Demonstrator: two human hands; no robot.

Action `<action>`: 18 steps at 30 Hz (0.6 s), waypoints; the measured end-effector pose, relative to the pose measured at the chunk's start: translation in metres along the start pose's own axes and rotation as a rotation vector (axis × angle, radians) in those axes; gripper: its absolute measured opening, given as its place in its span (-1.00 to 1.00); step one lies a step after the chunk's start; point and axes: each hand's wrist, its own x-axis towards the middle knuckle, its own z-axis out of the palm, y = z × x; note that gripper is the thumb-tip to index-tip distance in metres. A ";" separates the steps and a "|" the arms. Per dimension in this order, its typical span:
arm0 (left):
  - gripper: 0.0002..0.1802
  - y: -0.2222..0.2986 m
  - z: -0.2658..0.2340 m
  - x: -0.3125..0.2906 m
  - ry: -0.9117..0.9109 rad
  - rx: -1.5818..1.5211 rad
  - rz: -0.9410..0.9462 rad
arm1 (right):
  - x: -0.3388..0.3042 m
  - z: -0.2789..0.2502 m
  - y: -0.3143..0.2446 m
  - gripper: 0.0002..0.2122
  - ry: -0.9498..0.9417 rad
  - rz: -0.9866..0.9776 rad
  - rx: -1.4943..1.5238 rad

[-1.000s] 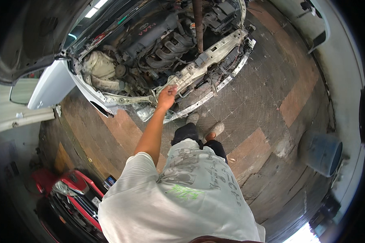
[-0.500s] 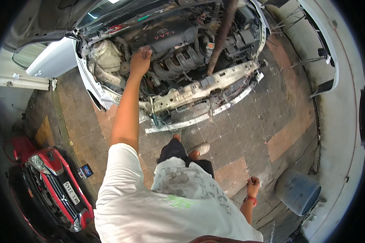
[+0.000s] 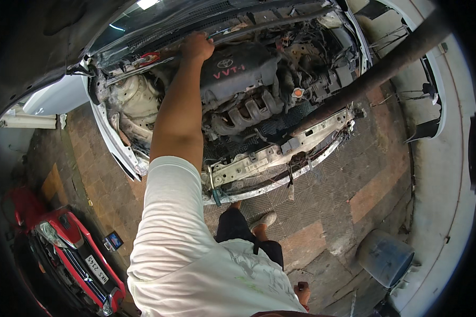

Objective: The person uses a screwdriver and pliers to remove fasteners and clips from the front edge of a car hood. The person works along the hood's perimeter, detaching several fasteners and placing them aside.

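Observation:
My left hand [image 3: 197, 46] is stretched far forward over the engine bay to the ledge below the windshield. Its fingers are closed on a slim green-handled tool [image 3: 210, 39], of which only a small green bit shows beside the fingers. Just below and to the right of it lies the black engine cover [image 3: 238, 68]. My right hand [image 3: 302, 292] hangs low by my side, its fingers curled into a loose fist with nothing seen in it. A red-handled tool [image 3: 149, 58] rests on the ledge, left of my left hand.
A rusty brown pole [image 3: 365, 84] slants up rightward from the car's bare front crossbar [image 3: 248, 166]. The raised hood [image 3: 47, 42] overhangs the left. A blue drum [image 3: 386, 259] lies at the right. At the left are a red front bumper [image 3: 84, 259] and a small dark box [image 3: 112, 241].
My left hand has moved forward from above the engine to the ledge and closed on the green-handled tool. My body leans closer to the car; my right hand has dropped lower and left.

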 end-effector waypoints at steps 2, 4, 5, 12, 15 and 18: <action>-0.44 0.011 -0.008 -0.004 0.018 0.019 -0.021 | -0.008 -0.003 -0.002 -0.70 -0.003 0.089 -0.003; -0.46 0.014 -0.015 0.000 -0.008 0.078 -0.031 | -0.004 -0.010 -0.013 -0.71 0.030 0.104 0.018; -0.46 0.009 -0.016 0.007 -0.044 0.126 -0.033 | -0.001 -0.014 -0.019 -0.72 0.042 0.107 0.027; -0.46 -0.026 -0.033 0.005 -0.062 0.020 0.081 | 0.036 -0.042 -0.066 -0.77 0.186 0.081 0.016; -0.43 -0.070 -0.040 -0.003 0.144 -0.209 0.030 | 0.040 -0.046 -0.078 -0.77 0.196 0.095 0.047; -0.46 -0.114 -0.062 -0.017 0.136 0.058 0.076 | 0.036 -0.043 -0.085 -0.75 0.165 0.057 -0.023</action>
